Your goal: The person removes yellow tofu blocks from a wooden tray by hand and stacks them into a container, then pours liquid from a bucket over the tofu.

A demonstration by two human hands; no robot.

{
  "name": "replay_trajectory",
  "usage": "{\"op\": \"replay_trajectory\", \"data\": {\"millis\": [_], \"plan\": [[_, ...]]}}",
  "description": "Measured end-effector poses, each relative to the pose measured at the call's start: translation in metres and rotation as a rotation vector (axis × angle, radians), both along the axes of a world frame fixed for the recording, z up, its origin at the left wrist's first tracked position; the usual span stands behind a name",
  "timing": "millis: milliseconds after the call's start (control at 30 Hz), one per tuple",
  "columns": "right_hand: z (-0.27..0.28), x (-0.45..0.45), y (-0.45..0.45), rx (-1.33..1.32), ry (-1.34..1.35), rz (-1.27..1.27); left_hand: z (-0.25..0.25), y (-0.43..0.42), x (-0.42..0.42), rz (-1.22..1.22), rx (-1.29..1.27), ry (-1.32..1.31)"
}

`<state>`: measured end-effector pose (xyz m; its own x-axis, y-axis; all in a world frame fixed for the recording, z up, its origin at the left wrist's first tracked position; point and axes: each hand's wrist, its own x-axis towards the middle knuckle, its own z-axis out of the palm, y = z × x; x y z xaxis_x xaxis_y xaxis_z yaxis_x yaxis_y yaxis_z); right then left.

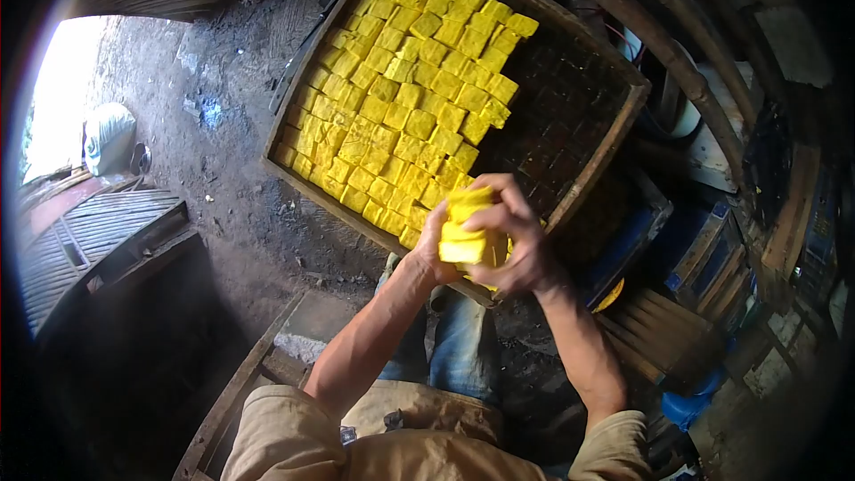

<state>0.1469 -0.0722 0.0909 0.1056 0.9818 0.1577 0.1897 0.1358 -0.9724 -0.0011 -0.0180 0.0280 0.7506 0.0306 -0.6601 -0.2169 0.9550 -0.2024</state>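
Note:
Between my hands, above the near edge of a wooden-framed tray [595,160], is a small stack of yellow tofu blocks [462,247]. My left hand [429,246] is closed against the stack's left side. On the other side, my right hand [517,245] has its fingers curled round the blocks, slightly blurred. How many blocks I hold is partly hidden by the fingers. Rows of similar yellow tofu [378,111] lie packed side by side over the left and middle of the tray. The dark woven bottom of the tray shows on its right side.
Slatted racks [102,236] stand at the left and a ribbed panel hangs at upper left. Blue crates [699,254] and wooden slats [663,330] are stacked at the right, below curved poles [663,44]. A wooden beam [240,383] runs by my left elbow.

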Motion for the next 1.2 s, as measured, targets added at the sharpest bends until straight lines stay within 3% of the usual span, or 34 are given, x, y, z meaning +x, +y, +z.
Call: {"op": "replay_trajectory", "data": {"millis": [67, 133, 167, 300, 367, 400, 467, 567, 700, 800, 900, 1000, 1100, 1167, 1200], "plan": [[-0.002, -0.012, -0.017, -0.006, -0.217, 0.089, -0.032, -0.019, -0.003, 0.136, -0.163, -0.317], [-0.011, -0.018, -0.038, -0.004, -0.464, 0.126, -0.001, -0.009, -0.006, -0.082, -0.195, -0.19], [-0.016, -0.019, -0.048, 0.006, -0.515, 0.132, -0.002, -0.017, -0.011, -0.062, -0.198, -0.133], [-0.016, -0.016, -0.071, -0.09, -0.434, 0.158, -0.017, -0.048, -0.027, -0.029, -0.074, -0.087], [-0.023, 0.0, -0.077, -0.102, -0.188, 0.037, -0.007, -0.055, -0.028, -0.026, -0.062, -0.023], [-0.042, 0.01, -0.081, -0.07, -0.192, -0.108, -0.012, -0.054, -0.033, -0.029, -0.095, -0.047], [-0.076, 0.023, -0.097, -0.251, -0.611, -0.371, -0.027, -0.06, -0.042, -0.011, -0.046, -0.039], [-0.089, 0.023, -0.102, -0.33, -0.98, -0.376, -0.044, -0.063, -0.059, 0.015, 0.051, -0.144], [-0.103, 0.017, -0.103, -0.362, -1.012, -0.372, -0.056, -0.063, -0.089, 0.103, -0.065, -0.038], [-0.109, 0.007, -0.083, -0.197, -0.668, -0.366, -0.044, -0.06, -0.097, 0.167, 0.035, -0.193], [-0.114, -0.015, -0.042, -0.222, -0.58, -0.403, -0.043, -0.058, -0.108, 0.199, 0.071, -0.214], [-0.116, -0.032, -0.009, -0.332, -0.623, -0.452, -0.032, -0.056, -0.117, 0.247, 0.092, -0.208], [-0.121, -0.045, -0.009, -0.244, -0.537, -0.423, -0.032, -0.054, -0.13, 0.327, 0.078, -0.183], [-0.122, -0.047, -0.02, -0.177, -0.614, -0.396, -0.035, -0.053, -0.137, 0.385, 0.107, -0.199], [-0.117, -0.047, -0.025, -0.366, -0.415, -0.417, -0.041, -0.054, -0.143, 0.376, 0.146, -0.143]]}}
